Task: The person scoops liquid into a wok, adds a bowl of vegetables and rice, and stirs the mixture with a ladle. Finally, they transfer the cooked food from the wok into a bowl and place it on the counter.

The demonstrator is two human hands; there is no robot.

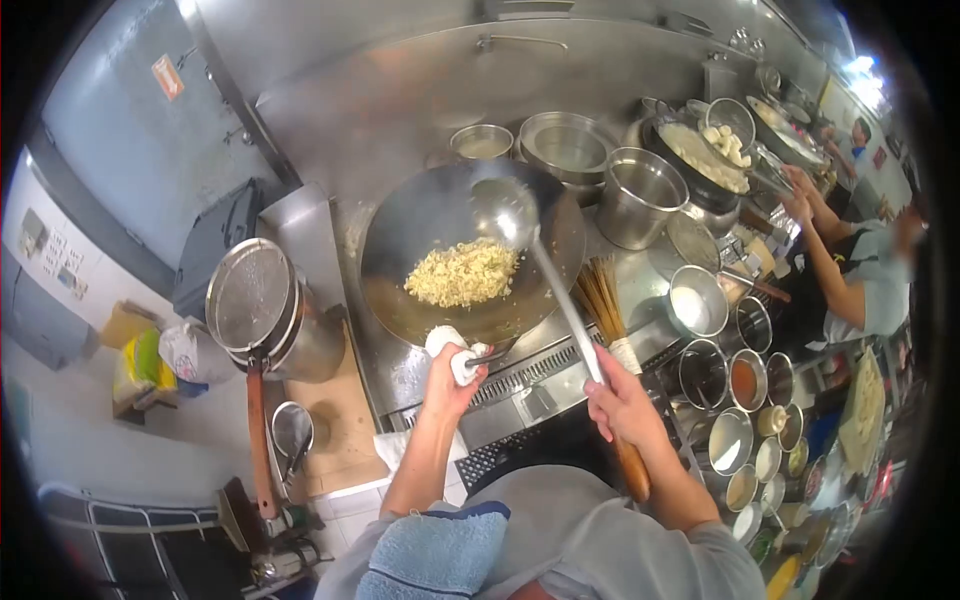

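A large dark wok (400, 235) sits on the steel range, with chopped yellowish food (463, 274) in its middle. My left hand (453, 378) is closed around a white cloth (443, 340) at the wok's near rim, where the wok's handle shows. My right hand (622, 400) grips the long handle of a metal ladle (507, 212), near its wooden end. The ladle's bowl is over the far right part of the wok, just beyond the food. A bamboo brush (603, 300) stands to the right of the wok.
Steel pots (641, 195) stand behind and right of the wok. A strainer (252, 295) rests on a pot at left. Several bowls of ingredients (746, 383) line the right side. Another person (865, 275) holds a strainer with white pieces (728, 140) over a second wok.
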